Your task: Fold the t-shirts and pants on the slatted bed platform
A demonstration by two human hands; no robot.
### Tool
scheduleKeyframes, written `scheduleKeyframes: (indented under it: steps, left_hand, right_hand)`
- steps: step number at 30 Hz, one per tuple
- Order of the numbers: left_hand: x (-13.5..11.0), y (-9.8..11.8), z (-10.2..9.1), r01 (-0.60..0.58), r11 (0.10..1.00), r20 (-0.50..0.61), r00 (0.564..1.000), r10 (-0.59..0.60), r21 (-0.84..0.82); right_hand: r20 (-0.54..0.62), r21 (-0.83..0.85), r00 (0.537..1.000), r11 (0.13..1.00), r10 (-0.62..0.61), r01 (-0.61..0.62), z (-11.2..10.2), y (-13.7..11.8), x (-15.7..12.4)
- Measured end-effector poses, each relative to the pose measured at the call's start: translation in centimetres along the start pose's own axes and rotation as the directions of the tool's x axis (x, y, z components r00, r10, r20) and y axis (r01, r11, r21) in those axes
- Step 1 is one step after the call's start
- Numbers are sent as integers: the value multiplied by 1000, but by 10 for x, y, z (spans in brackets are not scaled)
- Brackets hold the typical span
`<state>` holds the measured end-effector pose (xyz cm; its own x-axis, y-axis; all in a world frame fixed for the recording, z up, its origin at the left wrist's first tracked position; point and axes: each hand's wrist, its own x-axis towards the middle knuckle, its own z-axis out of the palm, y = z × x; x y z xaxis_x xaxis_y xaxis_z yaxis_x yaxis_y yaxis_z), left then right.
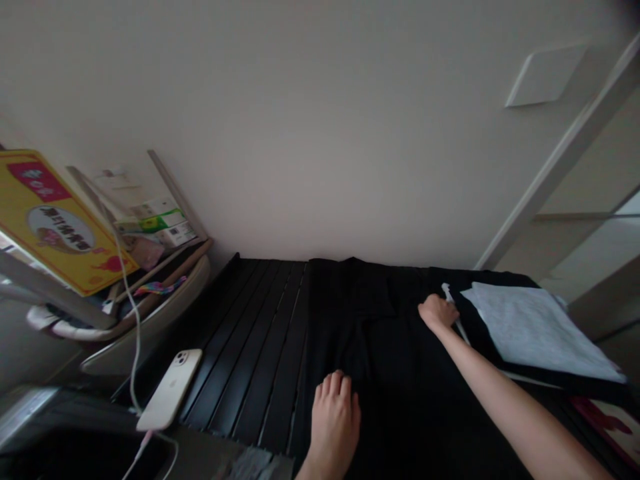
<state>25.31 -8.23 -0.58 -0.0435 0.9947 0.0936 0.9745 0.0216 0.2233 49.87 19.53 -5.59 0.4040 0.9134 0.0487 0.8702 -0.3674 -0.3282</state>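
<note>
A black cloth garment point(400, 360) lies spread over the black slatted table point(250, 333), with soft creases across it. My left hand point(335, 413) rests palm down on its near left edge, fingers side by side and laid out on the fabric. Farther off to the right, my right hand point(438, 311) is closed, with its fingers curled into the black cloth. A white strip point(447, 291) runs out from behind that hand and partly under the wrist. Right of my forearm sits a folded light grey cloth point(535, 327) on more black fabric.
A white phone point(170, 390) with a charging cable lies on the table's left edge. Beyond it stands a chair point(195, 280) holding a yellow box point(60, 220) and small packages. A pale wall point(325, 133) closes off the back. A red-edged item point(607, 427) lies at lower right.
</note>
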Motion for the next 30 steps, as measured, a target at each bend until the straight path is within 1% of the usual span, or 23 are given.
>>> scheduleKeyframes:
  steps: [2,4,6,8,10,12,14,16,17,19,21,22,23,24,25,27,30]
  left_hand:
    - [11,2,14,-79,996,-9,997,79,-49]
    - [19,1,27,-135,988,21,990,138,-80]
    - [23,-2,35,-159,982,65,984,167,-106]
    - [24,-5,37,-169,978,90,979,181,-125]
    - [23,-6,37,-174,977,91,978,186,-124]
    - [22,-5,36,-178,979,86,979,187,-104]
    - [22,-5,36,-177,981,83,980,183,-80]
    - [22,-4,37,-173,983,83,981,178,-69]
    - [23,-4,38,-170,983,83,981,176,-67]
    - [22,-5,39,-167,984,86,981,172,-63]
    - [22,-5,40,-163,985,85,982,167,-61]
    - [22,-5,39,-160,985,83,983,165,-62]
    - [21,-5,39,-158,985,81,983,163,-66]
    - [21,-6,39,-158,985,80,983,164,-73]
    - [21,-6,38,-160,984,81,983,166,-78]
    - [21,-6,37,-164,983,87,982,170,-78]
    - [22,-6,37,-165,984,91,981,171,-68]
  right_hand:
    - [24,34,1000,999,20,-20,-6,-9,-3]
    - [42,79,999,996,23,-26,-14,-19,-6]
    - [53,120,999,993,8,-15,-24,-29,-10]
    - [51,152,999,988,-17,9,-37,-41,-12]
    - [38,182,998,982,-57,49,-49,-57,-14]
    - [29,216,992,970,-122,113,-59,-79,-17]
    - [31,259,975,944,-219,204,-64,-108,-25]
    - [46,313,939,898,-340,310,-60,-140,-42]
    - [57,344,911,865,-408,365,-55,-156,-52]
    - [88,409,833,782,-547,470,-41,-182,-77]
    - [124,459,747,706,-653,540,-24,-197,-100]
    - [144,472,714,681,-685,559,-16,-199,-109]
    - [164,478,691,670,-704,568,-7,-198,-116]
    - [185,475,681,671,-708,569,0,-193,-121]
    - [203,465,682,682,-702,564,5,-186,-123]
    - [229,434,704,718,-672,544,12,-165,-122]
    - [248,393,733,757,-633,521,11,-124,-117]
